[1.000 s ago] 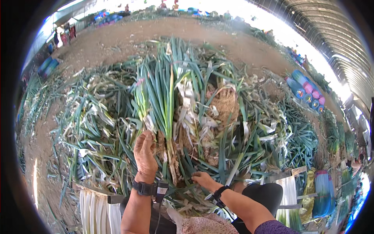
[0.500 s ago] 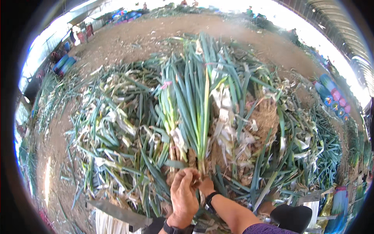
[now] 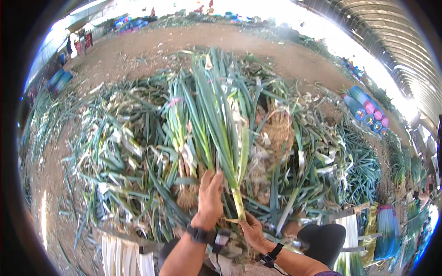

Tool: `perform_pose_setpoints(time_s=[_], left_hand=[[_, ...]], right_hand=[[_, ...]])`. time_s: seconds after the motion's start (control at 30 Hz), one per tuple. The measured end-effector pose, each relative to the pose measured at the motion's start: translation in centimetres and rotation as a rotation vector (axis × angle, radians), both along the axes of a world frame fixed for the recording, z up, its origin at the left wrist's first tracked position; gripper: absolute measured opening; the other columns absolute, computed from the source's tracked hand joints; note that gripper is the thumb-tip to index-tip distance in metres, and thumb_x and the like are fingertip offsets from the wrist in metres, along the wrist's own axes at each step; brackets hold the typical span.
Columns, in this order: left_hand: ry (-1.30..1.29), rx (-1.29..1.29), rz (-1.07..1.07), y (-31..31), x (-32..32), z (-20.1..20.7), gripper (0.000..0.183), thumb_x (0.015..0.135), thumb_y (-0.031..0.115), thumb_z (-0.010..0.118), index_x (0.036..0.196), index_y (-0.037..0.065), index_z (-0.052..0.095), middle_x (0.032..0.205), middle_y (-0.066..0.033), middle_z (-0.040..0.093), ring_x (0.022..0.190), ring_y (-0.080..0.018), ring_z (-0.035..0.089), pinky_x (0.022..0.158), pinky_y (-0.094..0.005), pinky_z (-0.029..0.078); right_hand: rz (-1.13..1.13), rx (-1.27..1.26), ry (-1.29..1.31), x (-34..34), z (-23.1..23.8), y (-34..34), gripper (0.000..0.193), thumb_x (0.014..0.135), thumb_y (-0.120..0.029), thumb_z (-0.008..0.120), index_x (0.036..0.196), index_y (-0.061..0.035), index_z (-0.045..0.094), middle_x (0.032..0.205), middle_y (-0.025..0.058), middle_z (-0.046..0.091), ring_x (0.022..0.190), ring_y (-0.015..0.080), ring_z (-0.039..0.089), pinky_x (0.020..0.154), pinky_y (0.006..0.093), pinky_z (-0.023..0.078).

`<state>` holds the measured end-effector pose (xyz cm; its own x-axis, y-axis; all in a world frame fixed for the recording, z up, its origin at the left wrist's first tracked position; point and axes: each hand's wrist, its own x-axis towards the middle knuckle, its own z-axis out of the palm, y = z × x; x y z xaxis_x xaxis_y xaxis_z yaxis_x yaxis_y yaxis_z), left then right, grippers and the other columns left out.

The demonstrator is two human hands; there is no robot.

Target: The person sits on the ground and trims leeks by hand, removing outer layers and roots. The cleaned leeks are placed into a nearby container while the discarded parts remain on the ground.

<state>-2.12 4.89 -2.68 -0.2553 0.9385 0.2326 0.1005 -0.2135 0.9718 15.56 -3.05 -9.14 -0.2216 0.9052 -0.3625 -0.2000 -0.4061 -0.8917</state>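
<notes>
My right hand (image 3: 252, 231) is closed around the root end of a green onion (image 3: 238, 202), whose pale stem points away from me and fans out into long green leaves. To the left of that stem, my left hand (image 3: 210, 198) has its fingers stretched out and holds nothing that I can see. Just beyond it lies a bundle of green onions (image 3: 184, 124) with a pink tie, its brown roots (image 3: 186, 195) toward me.
Loose leaves and pale peelings (image 3: 124, 152) are heaped on both sides. Trimmed white stalks in racks (image 3: 126, 255) stand near my legs. A blue-wrapped bundle (image 3: 386, 232) is at the right, more wrapped bundles (image 3: 366, 110) lie farther back. Bare soil (image 3: 184, 39) stretches beyond.
My right hand has come nearer to me and right, drawing the green onion's stem out from the pile. My left hand has opened its fingers beside it. The view has turned slightly right.
</notes>
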Motion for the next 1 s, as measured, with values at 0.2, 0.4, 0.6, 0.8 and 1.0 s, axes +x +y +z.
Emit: perform_pose_setpoints(time_s=[0.2,0.4,0.6,0.8,1.0], left_hand=[[-0.906,-0.351,-0.171,0.4,3.5,3.5,0.044,0.089,0.036,0.062,0.116,0.002,0.054,0.099,-0.0109,0.063,0.082,-0.0229,0.062,0.07,-0.0366,0.052],[-1.024,-0.243,-0.399,-1.1,2.4,3.7,0.037,0.091,0.033,0.061,0.111,0.002,0.055,0.093,-0.009,0.063,0.076,-0.0209,0.064,0.066,-0.0344,0.054],[-0.91,-0.222,-0.196,-1.1,2.3,4.6,0.03,0.089,0.025,0.064,0.108,0.003,0.056,0.089,-0.0081,0.063,0.072,-0.021,0.064,0.063,-0.033,0.054],[-0.931,-0.118,-0.055,-0.2,0.4,5.2,0.041,0.088,0.018,0.065,0.123,0.006,0.048,0.095,-0.0084,0.062,0.081,-0.0237,0.062,0.071,-0.034,0.053],[-0.851,-0.187,-0.181,-1.4,1.6,3.8,0.078,0.088,0.026,0.058,0.15,0.015,0.012,0.129,-0.0076,0.046,0.114,-0.0224,0.044,0.091,-0.0344,0.04]], right_hand=[[0.064,0.265,-0.082,1.6,1.9,-4.5,0.044,0.092,-0.015,0.06,0.132,-0.0004,0.046,0.112,0.005,0.057,0.096,0.0102,0.052,0.084,0.0236,0.044],[0.253,0.342,-0.102,0.8,9.9,3.7,0.031,0.088,-0.012,0.064,0.115,-0.0008,0.053,0.107,0.0046,0.059,0.097,0.0119,0.054,0.083,0.0272,0.045],[0.451,0.526,-0.665,1.9,10.3,3.5,0.022,0.084,-0.017,0.066,0.099,-0.0032,0.06,0.084,0.0115,0.064,0.077,0.0206,0.062,0.072,0.0328,0.049],[0.91,0.407,-1.161,11.4,-0.6,-2.3,0.041,0.076,-0.031,0.066,0.103,-0.0017,0.062,0.085,0.0186,0.064,0.079,0.0303,0.062,0.074,0.0393,0.047],[0.106,0.656,-0.517,0.9,7.3,3.0,0.052,0.079,-0.007,0.068,0.127,-0.0013,0.049,0.103,0.0117,0.063,0.092,0.0199,0.061,0.079,0.0304,0.048]])
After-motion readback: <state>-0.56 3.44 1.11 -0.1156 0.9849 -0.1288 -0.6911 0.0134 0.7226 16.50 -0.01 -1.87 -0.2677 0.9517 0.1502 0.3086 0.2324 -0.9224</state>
